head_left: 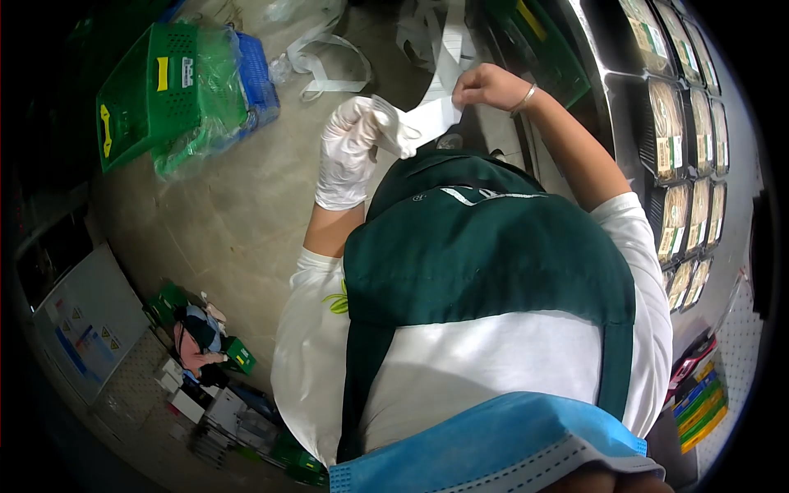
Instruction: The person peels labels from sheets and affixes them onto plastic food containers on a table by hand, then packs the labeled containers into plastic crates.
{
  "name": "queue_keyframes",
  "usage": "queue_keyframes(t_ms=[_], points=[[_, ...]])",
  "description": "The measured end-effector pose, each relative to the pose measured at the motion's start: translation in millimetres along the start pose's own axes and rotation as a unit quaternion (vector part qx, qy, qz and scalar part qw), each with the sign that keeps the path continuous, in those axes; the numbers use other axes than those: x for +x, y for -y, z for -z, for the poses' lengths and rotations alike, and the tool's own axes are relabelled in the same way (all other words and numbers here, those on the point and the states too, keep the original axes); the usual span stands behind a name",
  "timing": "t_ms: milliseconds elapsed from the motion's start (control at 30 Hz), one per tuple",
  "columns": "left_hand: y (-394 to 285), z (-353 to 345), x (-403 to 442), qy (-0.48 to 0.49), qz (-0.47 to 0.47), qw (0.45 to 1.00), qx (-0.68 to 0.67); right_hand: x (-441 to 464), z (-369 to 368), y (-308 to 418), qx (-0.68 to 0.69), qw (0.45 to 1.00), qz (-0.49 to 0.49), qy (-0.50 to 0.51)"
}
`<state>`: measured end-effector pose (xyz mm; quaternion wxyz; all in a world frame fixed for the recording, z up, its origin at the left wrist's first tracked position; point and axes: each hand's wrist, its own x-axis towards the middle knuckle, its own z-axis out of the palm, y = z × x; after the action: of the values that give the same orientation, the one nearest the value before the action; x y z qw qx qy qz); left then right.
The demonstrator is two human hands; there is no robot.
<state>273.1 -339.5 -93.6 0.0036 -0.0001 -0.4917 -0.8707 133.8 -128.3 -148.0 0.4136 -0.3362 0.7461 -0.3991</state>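
Between my two hands stretches a white label strip, its long tail running upward past my right hand toward the floor. My left hand, in a thin white glove, is closed with its fingers bent on the strip's near end. Loose white folds beside these fingers make the exact grip hard to see. Bare, with a bracelet at the wrist, my right hand pinches the strip's edge between thumb and fingers. Just below both hands is my dark green apron.
Packed clear trays with labels stand in rows on a metal table at right. Green crates and a blue crate with plastic film sit at upper left. Loose white strips lie on the floor. Another person is at lower left.
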Motion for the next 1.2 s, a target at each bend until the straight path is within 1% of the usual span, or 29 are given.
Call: queue_keyframes(t_ms=[33, 100, 133, 167, 233, 267, 300, 333, 367, 400, 433, 467, 500, 533, 567, 600, 633, 700, 767, 800, 833, 900, 933, 967, 1000, 1033, 1100, 1167, 1200], points=[[-5.3, -3.4, -0.2, -0.031, -0.009, 0.999, -0.010, 1.3, -1.0, -0.1, -0.002, 1.000, 0.004, 0.005], [-10.7, 4.8, 6.9, -0.074, -0.047, 0.995, -0.048, 5.0, -2.6, -0.5, 0.118, 0.983, 0.087, -0.107], [-11.4, 12.9, 10.0, -0.141, -0.056, 0.984, -0.096, 2.7, -1.5, 8.8, 0.147, 0.973, 0.116, -0.135], [-10.2, 28.8, 12.1, -0.132, -0.022, 0.955, -0.264, 3.5, 0.3, 9.6, 0.145, 0.973, 0.122, -0.129], [-15.2, 65.6, 4.7, -0.177, -0.008, 0.919, -0.352, -0.8, 8.2, 2.6, 0.184, 0.941, 0.166, -0.229], [-24.2, 80.2, -3.8, -0.189, -0.053, 0.914, -0.355, -2.6, 18.4, -8.9, 0.251, 0.908, 0.208, -0.264], [-30.7, 101.1, -13.9, -0.133, -0.076, 0.909, -0.387, -4.3, 31.5, -8.9, 0.329, 0.868, 0.248, -0.278], [-47.1, 88.7, -26.6, -0.231, -0.112, 0.916, -0.309, 1.4, 42.0, -2.8, 0.321, 0.856, 0.245, -0.324], [-55.0, 86.8, -39.9, -0.206, -0.152, 0.932, -0.258, 6.8, 49.0, 6.6, 0.315, 0.841, 0.238, -0.371], [-62.1, 62.5, -51.9, -0.236, -0.167, 0.928, -0.233, 16.5, 51.5, 28.1, 0.226, 0.852, 0.219, -0.419], [-64.1, 55.1, -63.3, -0.158, -0.162, 0.974, 0.015, 33.1, 55.0, 24.0, 0.155, 0.892, 0.161, -0.393], [-66.6, 38.7, -67.3, -0.092, -0.110, 0.989, 0.035, 42.0, 44.5, 48.4, 0.115, 0.868, 0.193, -0.444], [-68.0, 18.1, -62.1, -0.024, -0.064, 0.996, 0.057, 41.7, 39.1, 62.9, 0.083, 0.872, 0.213, -0.432], [-63.8, 3.7, -50.1, -0.068, -0.015, 0.988, 0.137, 41.5, 33.6, 77.4, 0.052, 0.875, 0.234, -0.420], [-55.5, -9.2, -34.3, -0.112, 0.034, 0.970, 0.214, 33.7, 28.7, 78.6, 0.029, 0.908, 0.236, -0.346], [-43.1, -19.7, -13.7, -0.106, 0.010, 0.969, 0.222, 13.5, 23.9, 91.7, 0.046, 0.921, 0.252, -0.292], [-31.5, -29.3, 4.3, -0.098, -0.011, 0.969, 0.227, -7.4, 19.1, 98.4, 0.114, 0.931, 0.254, -0.234], [-21.0, -51.4, 27.9, -0.021, 0.014, 0.993, 0.113, -42.9, -0.7, 103.7, 0.232, 0.920, 0.183, -0.258], [-4.8, -64.9, 38.8, 0.024, 0.034, 0.992, 0.119, -71.2, -11.8, 96.0, 0.154, 0.934, 0.105, -0.304], [3.1, -72.2, 43.6, 0.051, 0.049, 0.989, 0.131, -80.0, -17.2, 91.1, 0.194, 0.917, 0.098, -0.335], [8.7, -79.9, 46.5, 0.087, 0.075, 0.989, 0.091, -89.8, -20.7, 87.2, 0.263, 0.894, 0.115, -0.344], [28.4, -95.6, 48.7, 0.128, 0.080, 0.983, 0.104, -113.2, -33.5, 84.8, 0.283, 0.846, 0.098, -0.441], [27.2, -106.2, 52.5, 0.169, 0.080, 0.958, 0.216, -123.2, -38.4, 75.1, 0.212, 0.839, 0.075, -0.496], [41.2, -112.7, 55.7, 0.195, 0.085, 0.948, 0.238, -139.8, -38.7, 77.0, 0.194, 0.827, 0.051, -0.524], [45.9, -122.1, 52.7, 0.284, 0.067, 0.929, 0.228, -156.2, -43.3, 72.5, 0.179, 0.819, 0.033, -0.544], [56.7, -131.4, 51.6, 0.381, 0.041, 0.889, 0.251, -173.4, -48.0, 67.2, 0.194, 0.793, 0.030, -0.576], [81.4, -151.5, 46.4, 0.437, 0.187, 0.853, 0.217, -211.1, -63.3, 56.0, 0.221, 0.749, -0.006, -0.624], [97.3, -178.9, 39.5, 0.477, 0.352, 0.794, 0.132, -250.2, -85.0, 45.1, 0.097, 0.706, -0.042, -0.700], [102.4, -198.3, 39.5, 0.506, 0.403, 0.745, 0.162, -266.3, -95.4, 38.2, 0.052, 0.684, -0.033, -0.726]])
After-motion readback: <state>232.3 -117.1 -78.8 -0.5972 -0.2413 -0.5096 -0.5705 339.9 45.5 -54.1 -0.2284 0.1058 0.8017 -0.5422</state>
